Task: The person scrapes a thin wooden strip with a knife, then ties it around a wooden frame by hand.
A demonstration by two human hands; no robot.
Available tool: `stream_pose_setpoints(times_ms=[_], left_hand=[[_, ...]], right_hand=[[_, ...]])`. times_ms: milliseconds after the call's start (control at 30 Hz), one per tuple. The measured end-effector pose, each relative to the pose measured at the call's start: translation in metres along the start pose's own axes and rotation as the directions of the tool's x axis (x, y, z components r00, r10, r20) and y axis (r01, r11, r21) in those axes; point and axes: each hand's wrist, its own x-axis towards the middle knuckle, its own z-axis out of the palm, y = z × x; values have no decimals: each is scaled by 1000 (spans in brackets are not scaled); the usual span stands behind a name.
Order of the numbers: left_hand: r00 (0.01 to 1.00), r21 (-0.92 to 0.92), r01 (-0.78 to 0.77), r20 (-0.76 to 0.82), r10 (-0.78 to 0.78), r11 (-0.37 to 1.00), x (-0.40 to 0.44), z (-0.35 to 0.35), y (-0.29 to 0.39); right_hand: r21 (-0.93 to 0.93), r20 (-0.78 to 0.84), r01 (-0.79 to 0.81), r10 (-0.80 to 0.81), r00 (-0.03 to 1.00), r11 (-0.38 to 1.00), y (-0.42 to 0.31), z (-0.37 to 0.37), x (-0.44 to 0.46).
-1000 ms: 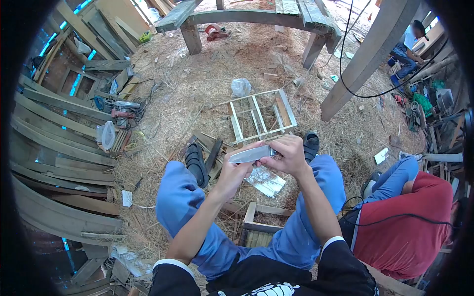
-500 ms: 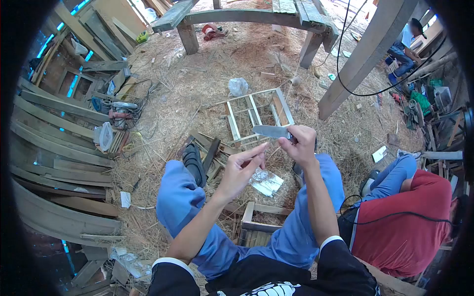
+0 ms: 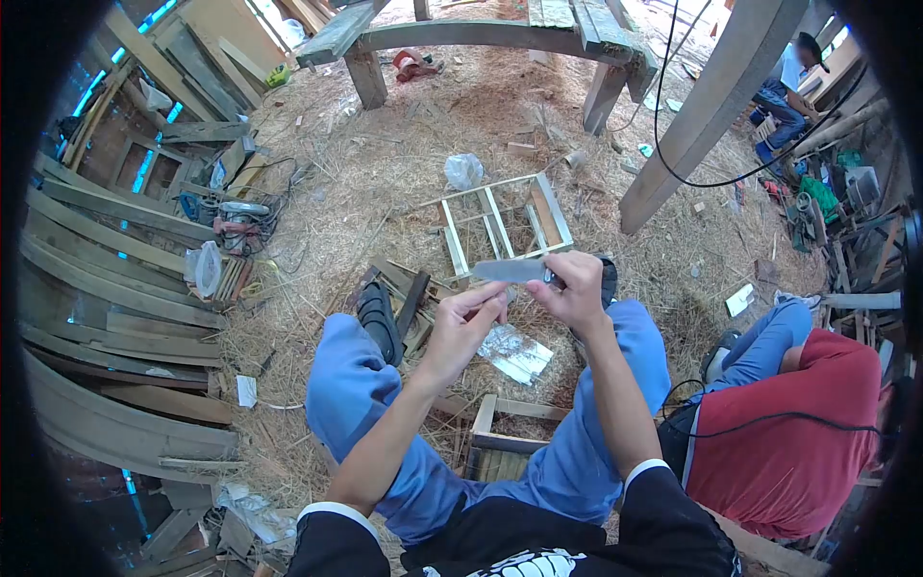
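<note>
A flat, pointed grey blade [image 3: 508, 271] lies level in front of me, its dark handle end gripped in my right hand [image 3: 575, 290]. Just below the blade's tip is my left hand [image 3: 465, 332], with thumb and fingers pinched together; what they hold, if anything, is too small to tell. Below the hands, a white sheet with dark marks [image 3: 516, 354] lies on the straw between my knees. Beyond them sits a pale wooden frame with crossbars [image 3: 495, 219].
A wooden bench [image 3: 481, 37] stands ahead, beside a slanted post [image 3: 716, 111]. Planks [image 3: 120, 317] line the left, near a power tool [image 3: 240, 219]. A person in red [image 3: 784, 433] sits close at right; another person [image 3: 790, 96] is farther back. A clear plastic bag [image 3: 463, 171] lies ahead.
The blade left my left fingers and rose to the right, then came back down and left over them. My left hand has shifted slightly and stays pinched.
</note>
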Motion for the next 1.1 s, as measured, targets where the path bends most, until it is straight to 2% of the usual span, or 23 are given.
stream_pose_setpoints(times_ms=[167, 233, 333, 367, 433, 533, 567, 667, 767, 800, 833, 867, 933, 967, 1067, 1100], left_hand=[[996, 172, -88, 29, 84, 981, 1, -9, -14], [998, 105, -55, 13, 54, 993, 4, -7, -10], [1000, 24, -6, 1, 6, 1000, 3, -3, 0], [1000, 0, 13, 0, -13, 1000, 3, -2, 2], [1000, 4, -1, 4, 1, 1000, 3, -4, -8], [1000, 44, 19, 7, -20, 999, 5, -3, -7], [999, 62, 32, 7, -33, 998, 5, -2, -4], [998, -27, 43, 43, -42, 999, 0, 6, 5], [996, 21, 85, 28, -86, 996, 1, 0, -7], [999, 27, 38, 16, -39, 999, 3, 0, -10], [1000, 32, -6, 5, 5, 999, 5, 1, -13], [999, 37, -47, -4, 48, 998, 6, 2, -15], [1000, 54, 17, -4, -17, 998, 6, 2, -7], [999, 61, 45, -5, -45, 997, 6, 3, -2], [998, 51, 56, -2, -56, 997, 4, 7, 5], [999, 70, 49, 19, -50, 996, 5, 4, 0]], right_hand=[[24, 25, 76, -77, 997, 997, -3, 8, -5], [10, -10, 92, -92, 996, 996, 0, 5, 2], [-48, 48, 23, -20, 999, 999, 5, 3, 0], [-16, 40, 32, -31, 999, 999, 3, 5, -2], [47, 22, 50, -51, 998, 998, -5, 11, -3], [6, 38, 104, -104, 994, 995, -1, 5, -1], [-6, -16, 77, -77, 997, 997, 5, 5, -2], [-58, -40, -80, 78, 996, 995, 21, 3, -10], [34, -36, 60, -59, 998, 998, 12, 14, -13], [68, -36, 115, -113, 993, 991, 7, 19, -14], [82, 31, 137, -140, 990, 987, 3, 18, -13], [56, 37, 117, -119, 992, 992, 5, 16, -14], [4, 48, 81, -82, 996, 997, 13, 11, -11], [13, -9, 28, -28, 1000, 1000, 15, 9, -9], [11, -6, -90, 90, 996, 996, 23, 10, -12], [48, -60, -7, 10, 998, 999, 17, 12, -9]])
